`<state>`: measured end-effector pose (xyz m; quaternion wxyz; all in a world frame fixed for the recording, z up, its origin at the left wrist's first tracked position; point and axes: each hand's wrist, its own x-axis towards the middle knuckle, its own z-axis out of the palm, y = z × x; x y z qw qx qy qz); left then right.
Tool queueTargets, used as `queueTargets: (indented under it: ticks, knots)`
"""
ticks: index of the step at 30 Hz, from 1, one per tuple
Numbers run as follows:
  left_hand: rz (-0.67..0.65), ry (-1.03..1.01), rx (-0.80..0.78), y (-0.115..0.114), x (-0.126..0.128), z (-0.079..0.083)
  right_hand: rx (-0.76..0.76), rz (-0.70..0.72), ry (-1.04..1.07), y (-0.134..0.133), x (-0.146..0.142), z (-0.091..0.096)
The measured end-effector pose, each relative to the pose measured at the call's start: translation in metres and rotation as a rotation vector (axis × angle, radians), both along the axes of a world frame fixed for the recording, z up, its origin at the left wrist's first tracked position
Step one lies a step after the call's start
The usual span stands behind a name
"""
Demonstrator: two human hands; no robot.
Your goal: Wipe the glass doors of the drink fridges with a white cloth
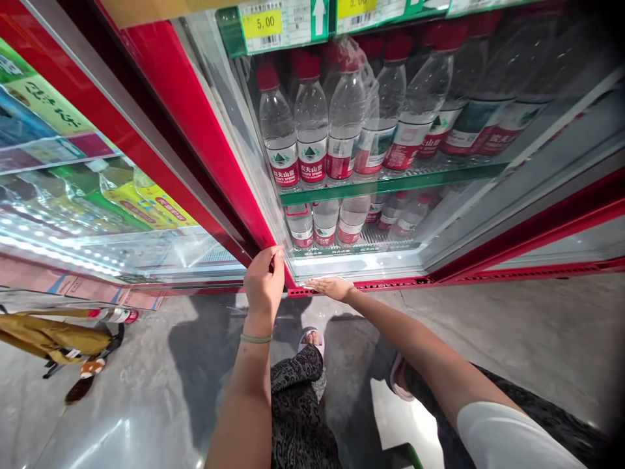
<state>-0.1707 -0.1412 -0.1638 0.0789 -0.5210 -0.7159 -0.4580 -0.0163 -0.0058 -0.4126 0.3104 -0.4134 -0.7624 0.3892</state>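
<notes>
My left hand point(264, 281) is closed at the lower end of the red frame post point(195, 117) of a drinks fridge. Its thumb and curled fingers come together against the post; whatever they hold, if anything, is hidden. To its right, my right hand point(333, 287) lies flat, fingers stretched leftward, over the fridge's red bottom edge point(390, 284). Above it, bottles of water with red caps stand on a green-edged glass shelf point(390, 182), among them a front water bottle point(311, 130). Smaller water bottles point(325, 225) stand on the level below.
Yellow price tags point(262, 24) line the shelf above. Left of the post is another fridge section with green and yellow bottles point(141, 195). A yellow-brown bag point(58, 335) with a bottle in it sits on the grey floor point(146, 384). My feet in pink slippers point(319, 339) stand below.
</notes>
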Motion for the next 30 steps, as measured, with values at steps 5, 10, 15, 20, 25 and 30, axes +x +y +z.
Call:
queueTargets:
  ticks: [5, 10, 15, 20, 25, 30]
  knots:
    - [-0.048, 0.049, 0.074, 0.003, 0.007, 0.002, 0.306, 0.416, -0.033, 0.021, 0.031, 0.038]
    - [-0.062, 0.077, 0.127, 0.009, 0.019, 0.002, 0.968, 0.608, -0.236, 0.031, 0.047, 0.051]
    - [-0.086, 0.101, 0.114, 0.019, 0.027, 0.001, 1.152, 0.668, -0.279, 0.033, 0.058, -0.001]
    - [-0.131, 0.120, 0.082, 0.030, 0.040, 0.001, 1.181, 0.704, -0.312, 0.044, 0.075, -0.010]
    - [-0.178, 0.092, -0.015, 0.036, 0.060, 0.003, 1.152, 0.628, -0.421, 0.065, 0.111, 0.062]
    - [-0.173, 0.072, -0.040, 0.047, 0.078, 0.004, 1.325, 0.150, -0.546, 0.069, 0.142, 0.106]
